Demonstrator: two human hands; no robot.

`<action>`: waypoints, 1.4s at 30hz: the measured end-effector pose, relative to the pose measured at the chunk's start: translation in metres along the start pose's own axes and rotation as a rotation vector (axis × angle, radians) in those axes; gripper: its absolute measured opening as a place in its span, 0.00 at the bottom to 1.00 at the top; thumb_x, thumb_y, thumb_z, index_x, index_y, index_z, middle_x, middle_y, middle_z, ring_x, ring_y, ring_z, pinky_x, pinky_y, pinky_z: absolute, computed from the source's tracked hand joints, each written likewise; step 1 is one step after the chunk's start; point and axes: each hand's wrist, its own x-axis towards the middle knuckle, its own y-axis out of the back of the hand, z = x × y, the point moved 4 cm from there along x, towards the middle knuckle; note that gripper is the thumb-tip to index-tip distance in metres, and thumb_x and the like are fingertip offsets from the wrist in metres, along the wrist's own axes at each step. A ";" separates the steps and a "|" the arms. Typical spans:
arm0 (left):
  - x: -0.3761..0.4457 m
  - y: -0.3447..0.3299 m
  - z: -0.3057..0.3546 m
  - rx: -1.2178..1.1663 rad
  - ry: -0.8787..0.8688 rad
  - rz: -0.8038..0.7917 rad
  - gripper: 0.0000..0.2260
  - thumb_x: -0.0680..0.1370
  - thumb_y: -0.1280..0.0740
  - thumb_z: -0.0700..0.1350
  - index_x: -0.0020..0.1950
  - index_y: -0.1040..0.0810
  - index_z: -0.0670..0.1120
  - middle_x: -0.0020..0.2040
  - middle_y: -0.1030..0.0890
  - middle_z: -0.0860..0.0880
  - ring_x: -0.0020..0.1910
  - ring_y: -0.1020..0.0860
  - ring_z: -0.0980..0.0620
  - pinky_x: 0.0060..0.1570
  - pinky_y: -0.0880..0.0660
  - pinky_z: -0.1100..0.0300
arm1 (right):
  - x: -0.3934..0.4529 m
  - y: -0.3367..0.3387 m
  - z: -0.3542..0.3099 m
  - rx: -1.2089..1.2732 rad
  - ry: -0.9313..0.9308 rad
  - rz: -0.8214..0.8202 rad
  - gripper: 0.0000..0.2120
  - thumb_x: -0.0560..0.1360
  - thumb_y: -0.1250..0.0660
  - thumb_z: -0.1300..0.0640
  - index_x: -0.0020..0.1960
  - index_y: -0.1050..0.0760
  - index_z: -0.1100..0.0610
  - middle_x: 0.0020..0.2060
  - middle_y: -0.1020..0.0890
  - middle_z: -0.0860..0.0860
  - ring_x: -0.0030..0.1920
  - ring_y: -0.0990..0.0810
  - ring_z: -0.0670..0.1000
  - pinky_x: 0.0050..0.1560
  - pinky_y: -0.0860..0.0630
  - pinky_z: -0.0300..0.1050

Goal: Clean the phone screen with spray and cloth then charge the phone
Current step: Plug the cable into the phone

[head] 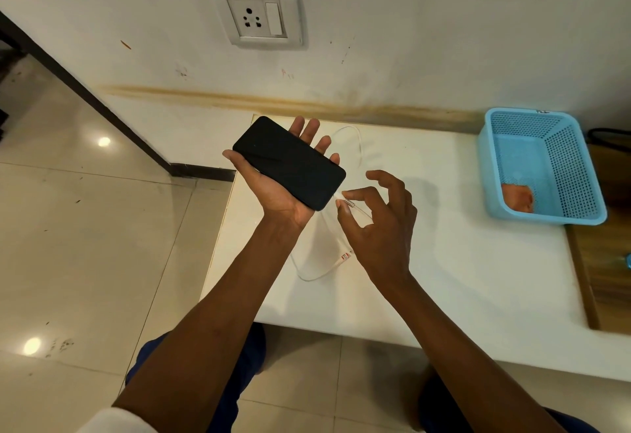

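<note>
The black phone [290, 161] lies screen up on the palm of my left hand [273, 190], above the left end of the white table [444, 279]; the fingers stretch out under it and the thumb lies along its left edge. My right hand [379, 224] pinches the plug end of a white charging cable [348, 201] between thumb and forefinger, right at the phone's bottom edge. The cable loops over the table behind and below the hands, with its red-marked USB end [345, 256] lying loose. An orange cloth [517, 197] sits in the blue basket [539, 166].
A white wall socket with a switch [257, 15] is on the wall above the table. The blue basket stands at the table's right back. A wooden surface [604, 261] adjoins the table on the right. Tiled floor lies to the left.
</note>
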 end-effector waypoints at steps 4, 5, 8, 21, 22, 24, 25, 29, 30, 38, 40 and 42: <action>-0.001 0.000 -0.001 0.000 -0.001 0.005 0.50 0.68 0.53 0.81 0.75 0.33 0.46 0.66 0.22 0.46 0.60 0.22 0.42 0.62 0.30 0.42 | 0.000 0.000 0.000 0.007 0.001 0.000 0.08 0.73 0.28 0.46 0.50 0.20 0.47 0.65 0.24 0.47 0.65 0.26 0.50 0.58 0.27 0.55; 0.000 0.000 0.000 0.002 -0.001 0.006 0.49 0.68 0.53 0.80 0.75 0.33 0.46 0.66 0.22 0.46 0.61 0.22 0.42 0.62 0.30 0.42 | 0.000 0.001 0.000 0.008 0.000 -0.005 0.08 0.73 0.28 0.46 0.50 0.20 0.47 0.65 0.24 0.47 0.65 0.26 0.50 0.58 0.27 0.55; 0.000 -0.001 0.002 0.008 0.002 -0.001 0.49 0.68 0.53 0.80 0.76 0.34 0.46 0.66 0.22 0.46 0.61 0.23 0.42 0.63 0.31 0.42 | 0.001 0.001 -0.001 0.009 -0.013 -0.040 0.09 0.74 0.29 0.44 0.51 0.21 0.45 0.65 0.25 0.45 0.65 0.27 0.48 0.59 0.28 0.56; -0.001 0.001 0.002 -0.002 0.013 0.012 0.49 0.69 0.53 0.80 0.75 0.32 0.46 0.67 0.23 0.45 0.64 0.24 0.41 0.64 0.31 0.41 | 0.002 0.001 0.000 -0.035 0.026 -0.023 0.08 0.74 0.30 0.43 0.51 0.21 0.45 0.65 0.25 0.46 0.66 0.28 0.49 0.61 0.29 0.54; -0.001 0.001 0.001 -0.002 0.012 0.014 0.49 0.69 0.53 0.80 0.75 0.32 0.46 0.67 0.23 0.45 0.64 0.24 0.41 0.63 0.31 0.41 | 0.003 0.002 0.000 -0.042 0.031 -0.015 0.08 0.74 0.30 0.43 0.51 0.21 0.45 0.65 0.25 0.46 0.66 0.28 0.49 0.61 0.29 0.54; -0.001 0.000 0.001 0.000 0.007 0.016 0.49 0.68 0.53 0.80 0.75 0.33 0.46 0.66 0.22 0.45 0.63 0.23 0.41 0.62 0.30 0.42 | 0.003 0.003 0.000 -0.049 0.030 -0.008 0.09 0.74 0.31 0.43 0.50 0.20 0.45 0.65 0.25 0.47 0.66 0.27 0.50 0.61 0.29 0.54; -0.001 0.000 0.000 0.003 0.003 0.018 0.49 0.68 0.53 0.80 0.75 0.33 0.46 0.66 0.22 0.45 0.63 0.23 0.41 0.62 0.29 0.42 | 0.003 0.003 0.000 -0.049 0.028 -0.007 0.09 0.74 0.30 0.43 0.50 0.20 0.45 0.65 0.25 0.47 0.66 0.27 0.50 0.61 0.29 0.55; -0.001 0.000 -0.001 0.010 0.003 0.026 0.49 0.69 0.54 0.80 0.76 0.33 0.46 0.66 0.22 0.46 0.62 0.23 0.41 0.63 0.30 0.41 | 0.003 0.003 -0.001 -0.048 0.019 -0.009 0.09 0.74 0.30 0.43 0.50 0.20 0.46 0.65 0.24 0.48 0.65 0.27 0.51 0.60 0.28 0.56; -0.001 0.000 -0.001 0.013 0.002 0.024 0.49 0.69 0.54 0.80 0.76 0.34 0.46 0.66 0.23 0.46 0.62 0.23 0.41 0.62 0.30 0.41 | 0.003 0.003 -0.001 -0.047 0.018 -0.008 0.09 0.73 0.30 0.43 0.50 0.20 0.46 0.65 0.24 0.48 0.65 0.27 0.51 0.60 0.28 0.56; 0.001 0.002 0.002 0.009 0.009 0.004 0.48 0.69 0.54 0.80 0.75 0.33 0.46 0.68 0.24 0.45 0.63 0.24 0.41 0.65 0.32 0.40 | 0.002 0.001 -0.002 -0.039 0.015 -0.042 0.11 0.74 0.31 0.42 0.52 0.21 0.45 0.64 0.24 0.46 0.65 0.27 0.49 0.61 0.28 0.54; 0.002 0.002 0.004 0.014 0.011 -0.005 0.48 0.69 0.55 0.80 0.75 0.32 0.46 0.69 0.24 0.45 0.64 0.24 0.40 0.66 0.33 0.39 | 0.002 0.002 -0.003 -0.017 0.020 -0.050 0.13 0.73 0.30 0.41 0.54 0.23 0.45 0.64 0.24 0.46 0.65 0.27 0.49 0.61 0.28 0.55; 0.003 0.003 0.005 0.016 0.011 -0.013 0.48 0.69 0.55 0.80 0.75 0.33 0.46 0.69 0.25 0.45 0.64 0.24 0.40 0.66 0.33 0.39 | 0.003 0.004 -0.002 0.001 0.020 -0.043 0.15 0.73 0.30 0.41 0.56 0.23 0.46 0.63 0.23 0.46 0.64 0.26 0.48 0.60 0.27 0.55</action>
